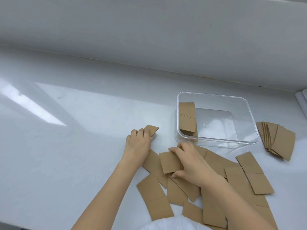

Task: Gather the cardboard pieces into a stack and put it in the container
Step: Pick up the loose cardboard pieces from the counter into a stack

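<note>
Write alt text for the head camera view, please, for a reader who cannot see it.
Two bare hands gather brown cardboard pieces scattered on a white table: the left hand presses one piece, the right hand grips another. Behind, a clear container already holds a few pieces.

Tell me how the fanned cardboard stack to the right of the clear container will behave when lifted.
The fanned cardboard stack will probably feel light and fairly stiff: the pieces are thin and lie flat. It is already splayed, so loose pieces will likely slide apart unless pinched firmly. On the glossy white countertop it should push easily.

Bare forearms, no sleeves; white garment (167,223) at bottom edge; no rings or watch visible.
</note>
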